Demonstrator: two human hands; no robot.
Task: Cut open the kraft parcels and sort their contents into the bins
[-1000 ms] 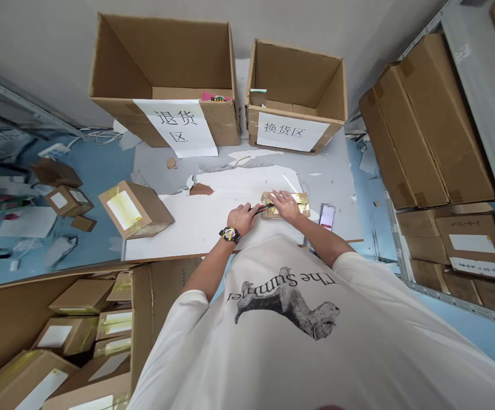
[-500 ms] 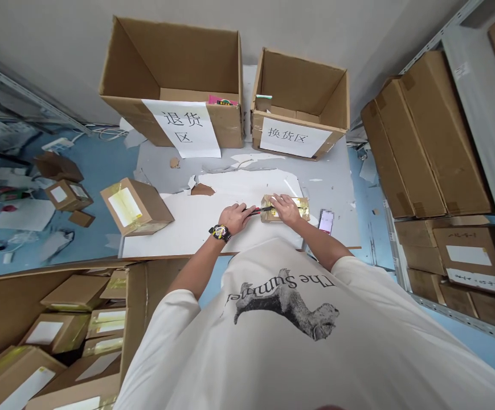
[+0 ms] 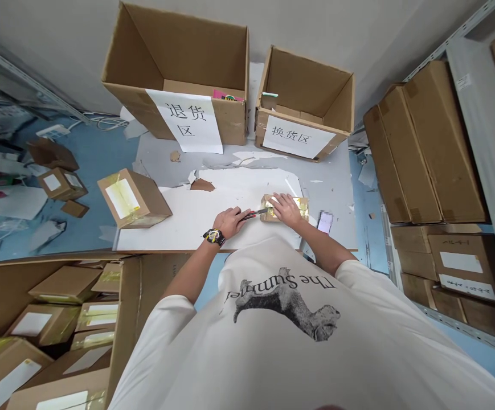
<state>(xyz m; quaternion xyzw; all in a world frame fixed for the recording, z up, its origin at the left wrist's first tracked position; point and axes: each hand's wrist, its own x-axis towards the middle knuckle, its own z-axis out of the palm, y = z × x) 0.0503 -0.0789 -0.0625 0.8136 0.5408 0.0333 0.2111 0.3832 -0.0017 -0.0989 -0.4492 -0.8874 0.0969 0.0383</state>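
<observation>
Head view. Left hand [image 3: 229, 222]: fingers curled shut around a slim red-and-black knife [image 3: 252, 214], metal tip against the left edge of the parcel. Black-and-yellow wristwatch [image 3: 213, 237] on the left wrist. Right hand [image 3: 287, 209]: fingers open and spread, palm down on a small brown cardboard parcel wrapped in glossy yellow tape [image 3: 268, 206], no grip around it.

Parcel flat under the right hand, just ahead of the knife tip, on a torn white board [image 3: 187, 230]. Just beyond the right hand, a phone with a pixelated screen [image 3: 324, 222]. Well left of the left hand, a brown cardboard box with a white label and yellow tape [image 3: 134, 199].

Straight ahead of both hands, a large open brown carton [image 3: 196, 51] and a smaller open brown carton [image 3: 302, 80], side by side, each bearing a white paper sign with black Chinese characters. Far right of the right hand, large brown cartons on grey metal shelving [image 3: 469, 114]. Below and left of the left hand, an open brown carton [image 3: 157, 279] packed with small labelled boxes [image 3: 65, 285].
</observation>
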